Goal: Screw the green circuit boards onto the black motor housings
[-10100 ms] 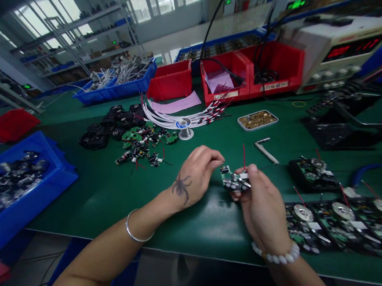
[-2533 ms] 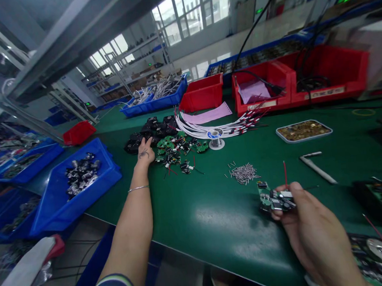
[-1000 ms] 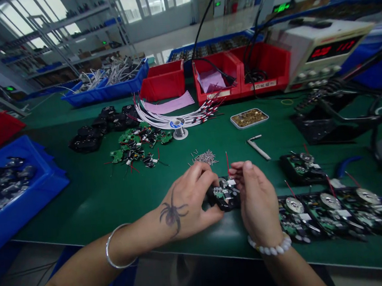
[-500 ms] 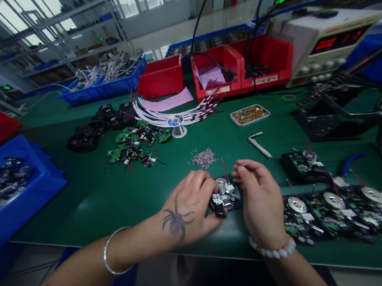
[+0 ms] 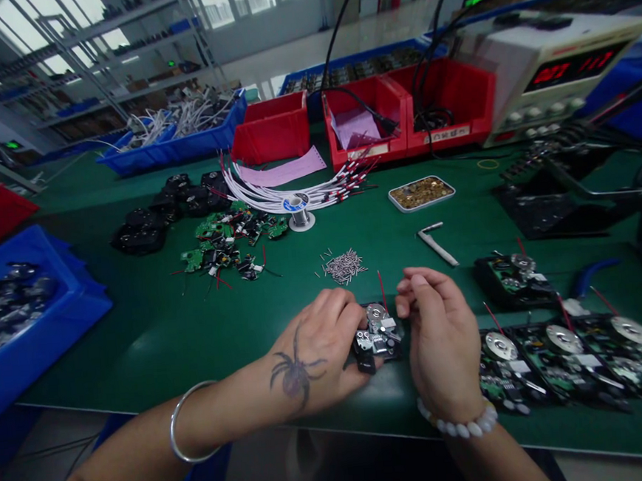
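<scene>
My left hand (image 5: 321,344) is closed around the left side of a small circuit board assembly (image 5: 381,332), keeping it on the bench near the front edge. The assembly has a round silver disc, a black part at its lower left and a red wire standing up. Just to its right, my right hand (image 5: 445,334) is closed, with fingers curled and the thumb against them. Whatever those fingertips hold, if anything, is hidden. Beyond both hands lies a pile of small metal pins or screws (image 5: 345,267).
Similar board assemblies (image 5: 563,355) line the right side, near blue-handled pliers (image 5: 593,274). Farther back are a tray of brass-coloured bits (image 5: 422,193), a solder spool (image 5: 300,216), white wires (image 5: 273,192), loose green boards (image 5: 226,240) and red bins (image 5: 367,118). A blue bin (image 5: 74,289) stands left.
The assembly under my left hand has tilted or shifted very slightly toward me. My right hand has moved a little to the right, its fingers still curled.
</scene>
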### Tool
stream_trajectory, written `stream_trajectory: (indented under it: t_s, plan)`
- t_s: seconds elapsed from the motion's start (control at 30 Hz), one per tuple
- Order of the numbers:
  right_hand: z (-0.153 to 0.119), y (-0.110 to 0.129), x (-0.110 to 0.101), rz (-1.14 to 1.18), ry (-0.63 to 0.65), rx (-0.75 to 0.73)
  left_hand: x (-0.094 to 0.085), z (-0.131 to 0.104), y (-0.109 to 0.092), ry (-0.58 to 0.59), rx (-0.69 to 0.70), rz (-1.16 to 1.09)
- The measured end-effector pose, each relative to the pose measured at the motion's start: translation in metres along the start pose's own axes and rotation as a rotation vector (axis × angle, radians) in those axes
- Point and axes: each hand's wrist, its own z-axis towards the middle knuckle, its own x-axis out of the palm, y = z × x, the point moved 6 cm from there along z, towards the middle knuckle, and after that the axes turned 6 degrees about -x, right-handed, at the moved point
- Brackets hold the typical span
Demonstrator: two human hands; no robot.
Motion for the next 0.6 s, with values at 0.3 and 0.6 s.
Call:
stream_trajectory:
  t_s: [0.3, 0.6]
  plan:
    - [0.0, 0.003, 0.002, 0.029, 0.012, -0.015, -0.002, -0.001, -0.001, -0.007, 0.026, -0.014]
    - [-0.002, 0.01, 0.001, 0.03, -0.002, -0.115, -0.001, 0.0, -0.002, 0.031, 0.014, -0.006]
